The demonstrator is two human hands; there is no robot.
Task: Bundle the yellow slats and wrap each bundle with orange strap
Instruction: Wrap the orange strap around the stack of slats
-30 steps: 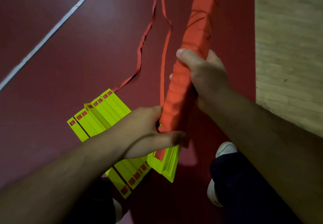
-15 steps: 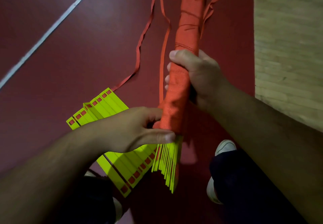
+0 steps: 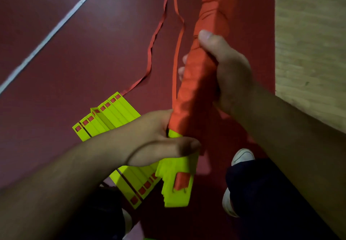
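Turned about its long axis since before, the wrapped bundle is held over the red floor, pointing away, right hand curled round its middle, left hand clasped round its near end.

The floor is dark red and smooth, with a dull sheen where dim light falls near the middle. A thin white line runs across it on a slant, from the upper middle down to the left edge. Along the right side the red meets pale wooden boards at a straight edge.
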